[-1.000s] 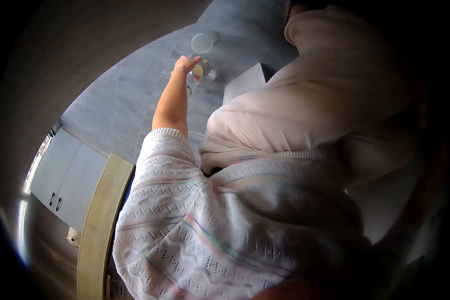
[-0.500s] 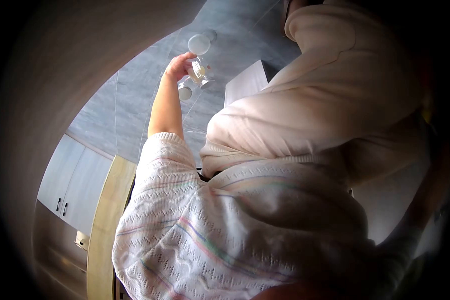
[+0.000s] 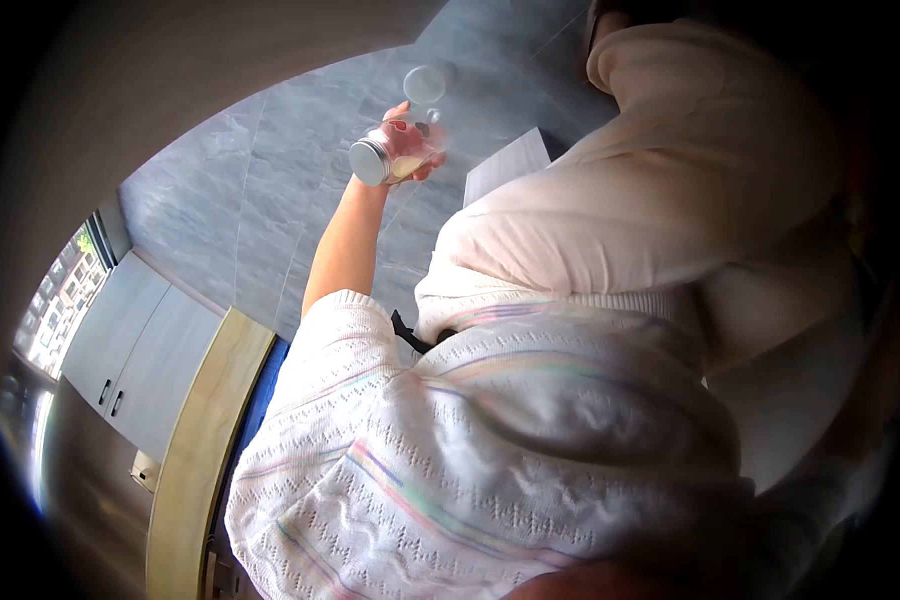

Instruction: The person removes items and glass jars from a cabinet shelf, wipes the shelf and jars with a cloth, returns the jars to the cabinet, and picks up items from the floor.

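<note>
My left hand (image 3: 432, 165) is stretched out over the grey floor, its fingers wrapped round a clear jar (image 3: 406, 142). The jar is tilted, with its silver lid (image 3: 369, 162) towards me, and something pale yellow shows inside. Just beyond the hand is a round, whitish lid or container (image 3: 424, 85), partly blurred. My right arm is a dark shape at the right edge, and its hand cannot be seen.
A pale box-like block (image 3: 508, 167) stands beside my bent leg (image 3: 610, 200). At the left are grey cabinet doors (image 3: 140, 350), a light wooden edge (image 3: 192, 440) and a window (image 3: 65, 300). A large blurred brown surface (image 3: 170, 80) fills the upper left.
The jar in my left hand has come up closer to the camera and turned, so its lid looks larger. The view has shifted, bringing the window in at the left.
</note>
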A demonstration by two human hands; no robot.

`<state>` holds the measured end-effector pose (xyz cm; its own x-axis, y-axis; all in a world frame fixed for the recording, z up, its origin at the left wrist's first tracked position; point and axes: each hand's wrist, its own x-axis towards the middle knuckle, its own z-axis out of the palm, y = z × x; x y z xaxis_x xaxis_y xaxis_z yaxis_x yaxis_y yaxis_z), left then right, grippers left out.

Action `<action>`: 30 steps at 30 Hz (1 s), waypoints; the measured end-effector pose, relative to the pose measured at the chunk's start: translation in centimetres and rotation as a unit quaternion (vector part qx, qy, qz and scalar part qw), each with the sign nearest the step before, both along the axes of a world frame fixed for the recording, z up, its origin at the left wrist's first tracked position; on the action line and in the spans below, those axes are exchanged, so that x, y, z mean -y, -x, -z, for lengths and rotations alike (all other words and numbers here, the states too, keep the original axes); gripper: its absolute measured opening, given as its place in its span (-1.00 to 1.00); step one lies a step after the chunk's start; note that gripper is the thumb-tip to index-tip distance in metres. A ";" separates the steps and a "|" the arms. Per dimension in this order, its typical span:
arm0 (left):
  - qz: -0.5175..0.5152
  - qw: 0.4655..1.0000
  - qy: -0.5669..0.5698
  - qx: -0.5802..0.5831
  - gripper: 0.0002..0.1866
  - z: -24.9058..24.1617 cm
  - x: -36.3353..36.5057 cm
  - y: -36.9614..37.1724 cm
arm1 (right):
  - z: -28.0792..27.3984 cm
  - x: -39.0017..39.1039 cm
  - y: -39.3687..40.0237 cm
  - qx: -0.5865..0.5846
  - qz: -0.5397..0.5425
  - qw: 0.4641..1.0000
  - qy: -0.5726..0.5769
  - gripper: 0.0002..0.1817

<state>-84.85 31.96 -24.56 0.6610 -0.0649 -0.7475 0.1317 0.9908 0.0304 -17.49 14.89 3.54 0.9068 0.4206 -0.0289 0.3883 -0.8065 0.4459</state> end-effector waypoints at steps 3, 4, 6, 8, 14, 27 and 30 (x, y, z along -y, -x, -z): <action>-0.014 0.996 -0.056 0.075 -0.22 -2.1 0.2 -2.5 | -2.3 -1.7 2.1 0.007 -0.047 0.998 0.032 -0.41; -0.017 0.992 -0.060 0.111 -0.20 -3.2 0.0 -3.5 | -2.1 -1.8 4.5 0.047 -0.114 0.992 -0.032 -0.40; -0.017 0.987 -0.065 0.149 -0.16 -5.5 0.0 -5.1 | -0.9 -2.3 11.9 0.062 -0.286 0.937 -0.189 -0.38; -0.006 0.985 -0.072 0.154 -0.14 -6.9 -0.2 -6.6 | 0.9 -3.8 22.1 -0.077 -0.444 0.834 -0.318 -0.35; -0.149 0.921 -0.313 0.176 -0.68 -7.4 2.1 -9.6 | 7.1 -9.5 43.2 -0.397 -0.565 0.651 -0.315 -0.23; 0.473 0.544 -0.552 -0.419 -0.02 0.5 3.9 7.1 | 7.8 -12.7 39.0 -0.709 -0.021 0.528 -0.467 -0.50; 0.460 0.555 -0.553 -0.417 -0.08 4.9 4.4 7.9 | 9.0 -13.1 38.3 -0.769 0.055 0.398 -0.497 -0.47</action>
<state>-92.76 27.60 -29.44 0.1218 0.7159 -0.6875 0.9923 -0.0713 0.1016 -55.75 27.99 -5.45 0.1526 0.8777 -0.4543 -0.4760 -0.3375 -0.8121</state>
